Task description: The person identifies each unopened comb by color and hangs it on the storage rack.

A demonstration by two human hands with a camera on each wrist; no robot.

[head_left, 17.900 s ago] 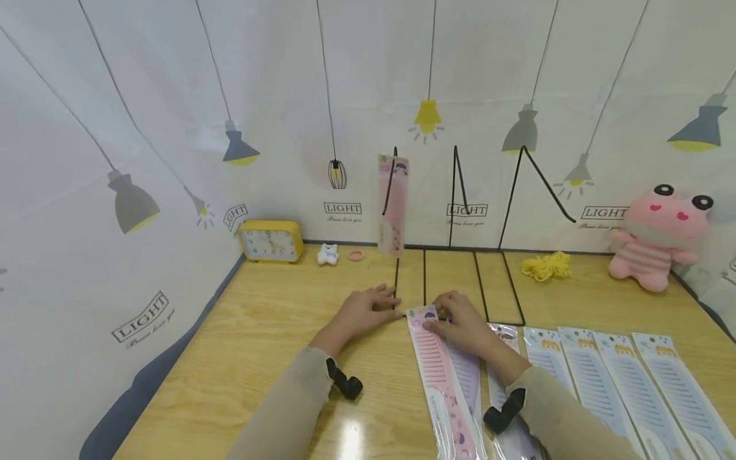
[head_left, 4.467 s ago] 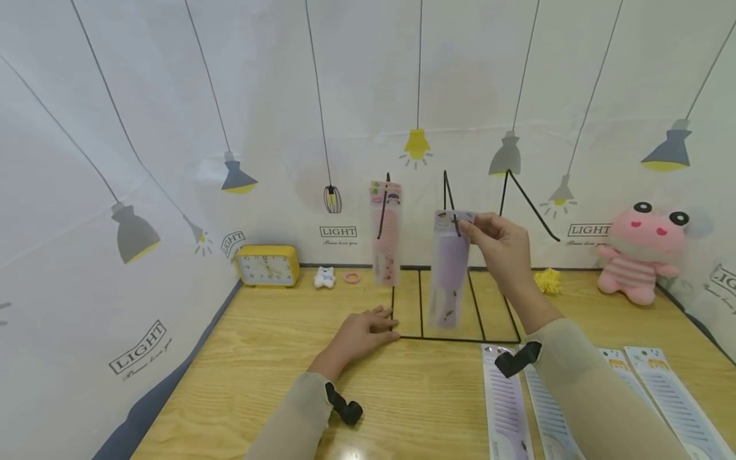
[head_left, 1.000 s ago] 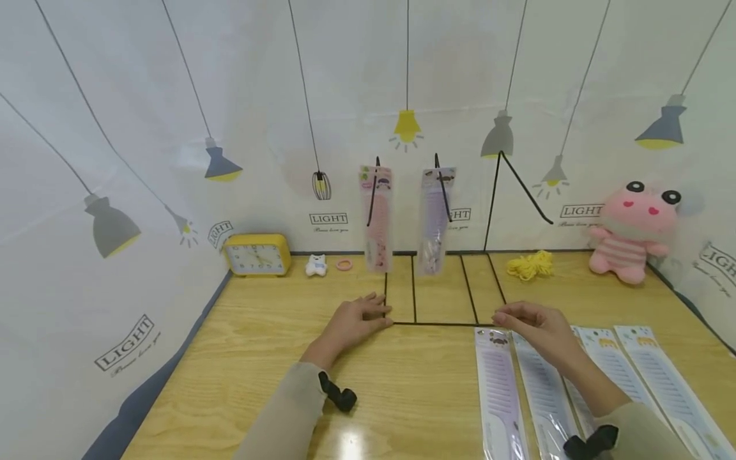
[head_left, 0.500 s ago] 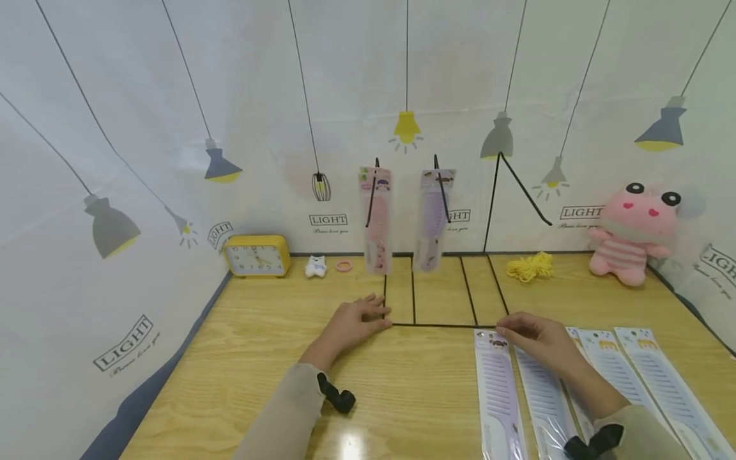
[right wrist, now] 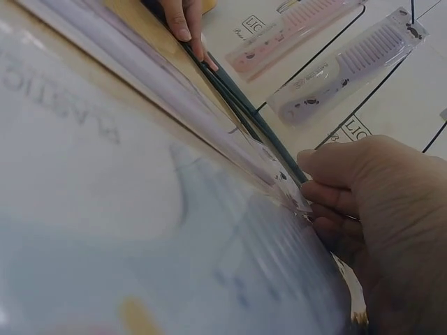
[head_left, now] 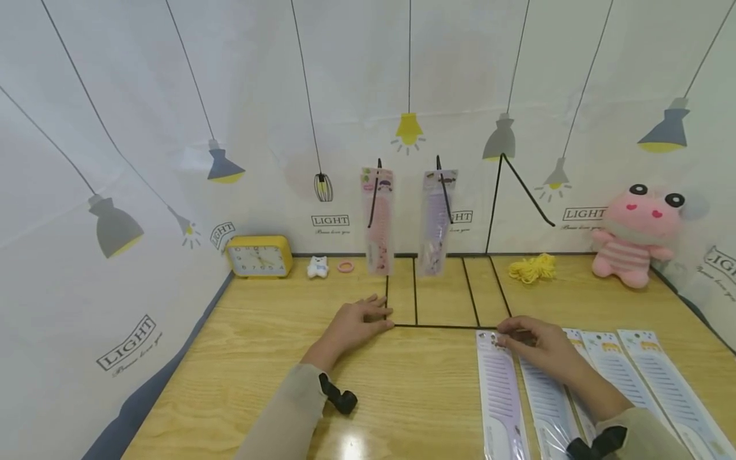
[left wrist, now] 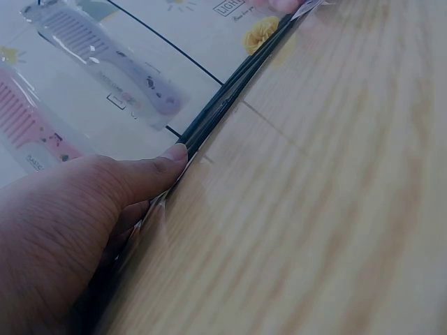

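My left hand [head_left: 351,329] rests at the front left corner of a black wire rack [head_left: 437,326], fingers extended, thumb along the bar in the left wrist view. My right hand [head_left: 543,348] bends over the top end of a packaged purple comb [head_left: 500,390] lying on the table, with thumb and fingertips pinching its top edge. In the right wrist view, curled fingers [right wrist: 335,202] meet the end of that pack. Behind, a packaged pink comb [head_left: 376,223] hangs on the rack's left hook and another packaged purple comb [head_left: 435,223] on the middle one. The right hook [head_left: 528,191] holds nothing.
Several packaged blue combs [head_left: 667,377] lie right of the purple one, partly under my right arm. Along the back stand a yellow clock [head_left: 260,257], a small white bear [head_left: 317,267], a pink ring [head_left: 345,266], yellow cord [head_left: 532,268] and a pink plush frog [head_left: 638,236].
A purple comb now hangs on the middle hook; a pink pack has left the table. My right hand has come down from that hook to the other purple pack. The left hand stays.
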